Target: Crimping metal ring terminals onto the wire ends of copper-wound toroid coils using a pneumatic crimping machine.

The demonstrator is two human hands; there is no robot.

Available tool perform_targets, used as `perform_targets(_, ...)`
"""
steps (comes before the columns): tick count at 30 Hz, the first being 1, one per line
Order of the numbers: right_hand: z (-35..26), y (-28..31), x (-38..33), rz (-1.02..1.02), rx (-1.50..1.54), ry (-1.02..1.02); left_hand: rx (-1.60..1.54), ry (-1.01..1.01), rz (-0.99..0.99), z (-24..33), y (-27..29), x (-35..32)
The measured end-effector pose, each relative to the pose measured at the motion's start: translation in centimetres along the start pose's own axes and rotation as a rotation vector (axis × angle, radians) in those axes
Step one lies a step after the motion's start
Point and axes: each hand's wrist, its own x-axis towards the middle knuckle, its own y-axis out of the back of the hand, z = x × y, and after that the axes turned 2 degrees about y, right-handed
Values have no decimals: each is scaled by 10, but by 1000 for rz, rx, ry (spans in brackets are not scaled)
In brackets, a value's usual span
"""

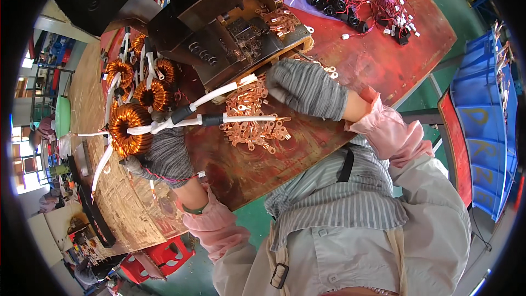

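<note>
While left hand [167, 156] grips coil [121, 134], two leads [213, 96] are sleeved | right hand [309, 89]: grip unclear | fitting loose lugs [251, 132] seemingly remains

Coil [130, 138]: glossy copper wire. Lugs [255, 131]: shiny, smooth copper-toned metal. 2 gloves [170, 153] [308, 89]: matt knit cloth. Tabletop [219, 183]: scuffed, painted wood. Press [204, 53]: metal, dull sheen. Bin [485, 118]: smooth plastic.

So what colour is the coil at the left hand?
The coil is shiny copper-orange, best seen in the head view.
</note>
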Motion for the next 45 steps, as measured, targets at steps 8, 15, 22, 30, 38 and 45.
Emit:
perform_targets(8, 4, -7, -1, -73, -186, 173, -62, -26, 30, 0, 12, 0)
perform_targets(15, 6, -17, -4, -107, -242, 183, -44, -41, 13, 1, 7, 2)
perform_targets(22, -6, 16, -4, -20, 447, -160, -60, 6, 27, 7, 15, 0)
perform_targets(30, -3, 21, 2, 93, 975, -204, -44, -12, 22, 3, 12, -1)
perform_targets(38, -19, 36, 7, -124, 1239, -401, -32, 17, 19, 3, 13, -2)
perform_targets(45, -10, 32, 13, -110, 1044, -295, -37, -11, 53, 3, 13, -2)
